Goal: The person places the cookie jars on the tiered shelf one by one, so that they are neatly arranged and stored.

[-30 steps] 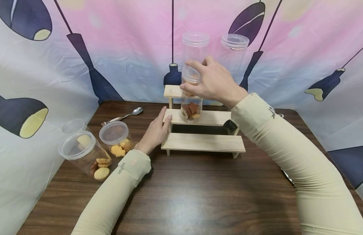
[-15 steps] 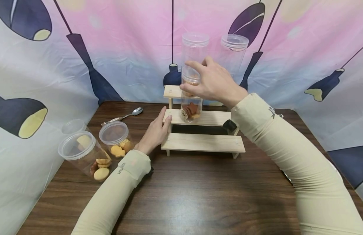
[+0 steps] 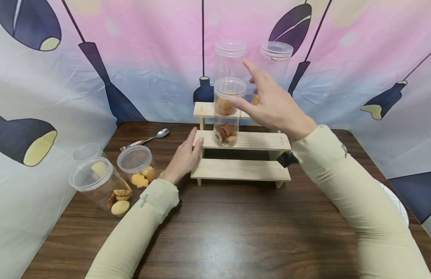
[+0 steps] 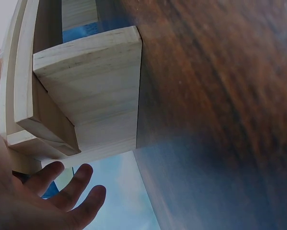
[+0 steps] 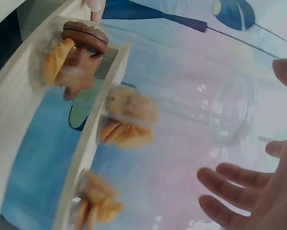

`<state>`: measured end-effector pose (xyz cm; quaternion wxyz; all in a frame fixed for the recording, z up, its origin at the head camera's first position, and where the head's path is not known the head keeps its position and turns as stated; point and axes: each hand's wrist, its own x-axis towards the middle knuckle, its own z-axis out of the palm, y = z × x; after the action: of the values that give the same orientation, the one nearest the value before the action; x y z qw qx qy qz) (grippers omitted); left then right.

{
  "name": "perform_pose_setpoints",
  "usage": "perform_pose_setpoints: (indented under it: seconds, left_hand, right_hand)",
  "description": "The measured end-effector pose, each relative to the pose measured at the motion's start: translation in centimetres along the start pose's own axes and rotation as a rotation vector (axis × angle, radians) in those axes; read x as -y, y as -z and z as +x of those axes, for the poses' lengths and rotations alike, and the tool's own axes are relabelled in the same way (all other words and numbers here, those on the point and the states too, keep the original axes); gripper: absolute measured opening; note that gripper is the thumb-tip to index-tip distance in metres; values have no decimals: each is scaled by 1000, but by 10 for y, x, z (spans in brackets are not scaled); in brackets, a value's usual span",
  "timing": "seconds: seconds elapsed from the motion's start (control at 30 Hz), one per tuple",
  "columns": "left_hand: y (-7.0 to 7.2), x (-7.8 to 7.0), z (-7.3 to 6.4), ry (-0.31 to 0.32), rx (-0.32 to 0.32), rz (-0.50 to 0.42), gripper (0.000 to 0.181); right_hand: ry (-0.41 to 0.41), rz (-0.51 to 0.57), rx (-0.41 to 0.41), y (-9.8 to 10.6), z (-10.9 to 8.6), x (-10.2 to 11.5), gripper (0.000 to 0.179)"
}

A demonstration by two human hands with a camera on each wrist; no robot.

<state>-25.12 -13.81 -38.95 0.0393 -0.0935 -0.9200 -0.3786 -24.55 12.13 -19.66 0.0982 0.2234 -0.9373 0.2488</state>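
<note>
Right hand (image 3: pixel 276 102), fingers spread, hovers near a lidded clear cookie jar (image 3: pixel 230 93) on the wooden stand's (image 3: pixel 260 140) middle step; left hand (image 3: pixel 182 157), fingers apart, touches its left end.

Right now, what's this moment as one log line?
Left hand: at left end of wooden stand | Right hand: holding nothing, near jar on middle step | Stand: three jars | Table: three more jars

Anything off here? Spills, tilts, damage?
Nothing stands out. The wooden stand looks level, the front jar on it is upright with its cookie-like pieces inside, and no spill shows on the table. Fine cracks in the clear plastic would be too small to tell.
</note>
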Motion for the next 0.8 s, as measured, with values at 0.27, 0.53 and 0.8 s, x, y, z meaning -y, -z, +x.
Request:
perform_pose_setpoints:
  seconds: [0.27, 0.53, 0.8]
  left_hand:
    - [0, -1, 0, -6, -4, 4, 74]
    - [0, -1, -1, 1, 2, 4, 75]
    - [1, -2, 0, -1, 0, 4, 76]
  right_hand:
    - [-29, 151, -86, -12, -44, -57, 81]
    - [-101, 150, -152, -48, -89, -126, 71]
    - [-164, 114, -247, -78, -106, -161, 59]
